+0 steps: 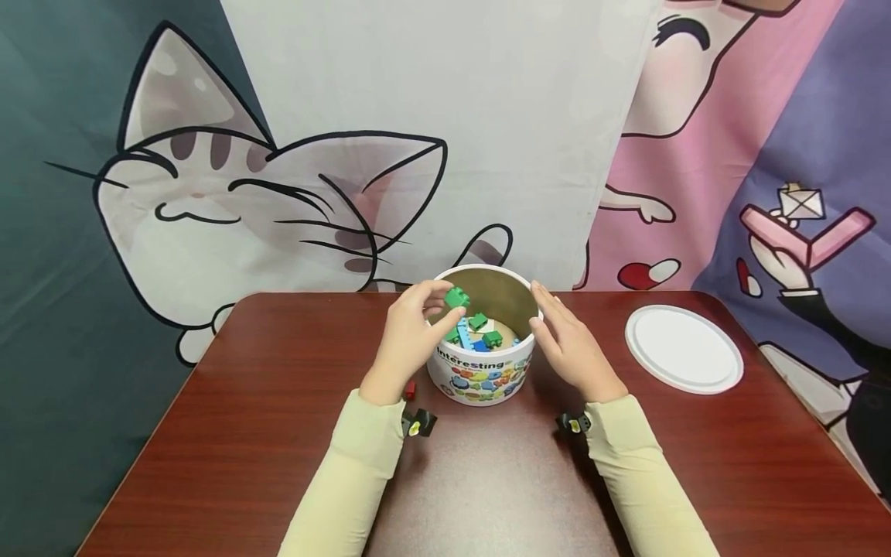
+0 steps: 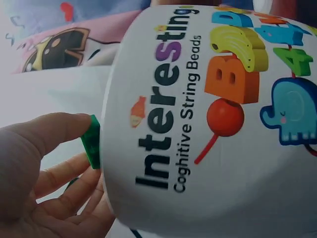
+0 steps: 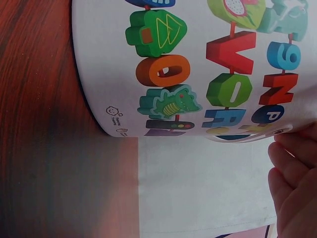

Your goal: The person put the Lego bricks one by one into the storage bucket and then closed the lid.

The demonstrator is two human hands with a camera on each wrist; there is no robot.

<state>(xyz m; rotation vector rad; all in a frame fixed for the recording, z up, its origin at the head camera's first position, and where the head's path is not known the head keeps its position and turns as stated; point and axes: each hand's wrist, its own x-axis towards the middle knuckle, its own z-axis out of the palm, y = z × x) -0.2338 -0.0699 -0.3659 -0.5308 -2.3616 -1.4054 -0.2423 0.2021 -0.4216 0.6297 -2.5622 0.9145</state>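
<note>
A white round tub (image 1: 480, 379) printed with colourful beads stands upright on the table, its top uncovered. Inside lie several small building bricks, among them a green brick (image 1: 493, 339) and a long light-blue brick (image 1: 465, 334). My left hand (image 1: 411, 329) pinches another green brick (image 1: 456, 298) between thumb and fingers over the tub's left rim; the left wrist view shows this green brick (image 2: 91, 143) right by the tub wall. On the opposite side, my right hand (image 1: 572, 346) rests with extended fingers against the rim and outer wall, seen also in the right wrist view.
A white round lid (image 1: 684, 349) lies flat at the table's right side. One red brick (image 1: 410, 390) sits on the brown table (image 1: 292, 433) left of the tub, partly behind my left wrist. Behind the far table edge hangs a cartoon-printed curtain (image 1: 529, 116).
</note>
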